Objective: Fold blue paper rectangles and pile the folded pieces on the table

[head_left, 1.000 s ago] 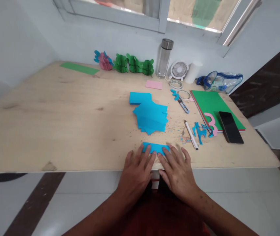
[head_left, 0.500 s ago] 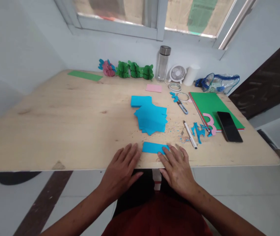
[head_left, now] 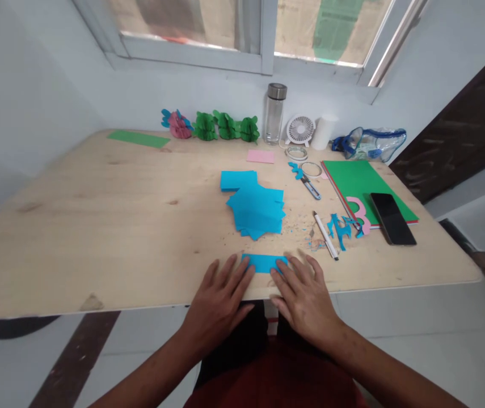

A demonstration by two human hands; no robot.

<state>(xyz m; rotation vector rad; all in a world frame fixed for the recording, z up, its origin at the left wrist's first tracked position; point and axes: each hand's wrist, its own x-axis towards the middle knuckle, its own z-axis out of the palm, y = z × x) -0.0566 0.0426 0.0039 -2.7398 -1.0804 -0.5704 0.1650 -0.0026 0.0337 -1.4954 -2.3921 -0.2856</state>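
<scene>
A small blue paper strip (head_left: pixel 264 264) lies flat near the table's front edge. My left hand (head_left: pixel 220 297) rests with spread fingers at its left end, the fingertips on the paper. At the right end, the fingertips of my right hand (head_left: pixel 304 289) touch the strip, fingers apart. Beyond the strip lies a fanned pile of blue paper pieces (head_left: pixel 256 209), with a neater blue stack (head_left: pixel 237 180) just behind it. Neither hand grips anything.
To the right are a white pen (head_left: pixel 326 235), blue paper scraps (head_left: pixel 342 229), a cutter (head_left: pixel 311 187), tape rolls, green sheets (head_left: pixel 353 178) and a phone (head_left: pixel 392 218). Along the wall stand green paper shapes (head_left: pixel 226 126), a bottle (head_left: pixel 274 116) and a small fan (head_left: pixel 300 130).
My left hand has come onto the left end of the blue strip, which now lies straighter between my hands. The view has shifted slightly.
</scene>
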